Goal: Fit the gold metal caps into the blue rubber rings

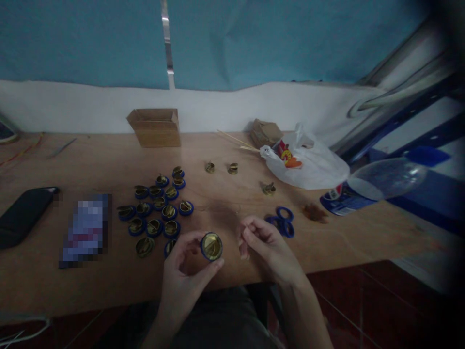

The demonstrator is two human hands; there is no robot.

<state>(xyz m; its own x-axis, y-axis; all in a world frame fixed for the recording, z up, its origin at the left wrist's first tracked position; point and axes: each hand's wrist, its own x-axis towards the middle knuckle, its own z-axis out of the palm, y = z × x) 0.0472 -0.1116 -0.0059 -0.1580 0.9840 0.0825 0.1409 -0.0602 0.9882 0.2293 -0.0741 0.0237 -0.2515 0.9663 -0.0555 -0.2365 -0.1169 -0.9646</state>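
Note:
My left hand (189, 266) is closed on a round brass-coloured cup with a blue ring (211, 246) around its rim, its shiny hollow face turned up toward me. To the right, my right hand (267, 245) is closed in a pinch above the table; whatever its fingertips hold is too small to make out. Several similar brass cups in blue rings (169, 212) lie grouped left of centre, many with a raised metal flap. Brass cups without a visible blue ring include two behind my hands (233, 168) and one farther right (269, 189). Loose blue rings (285, 213) lie beyond my right hand.
An open cardboard box (158, 128) and a smaller carton (266, 132) stand near the wall. A white plastic bag (308, 162) and a plastic bottle (385, 179) lie right, beside a brown stain (315, 212). At left are a black phone-like object (27, 213) and a blurred packet (86, 228).

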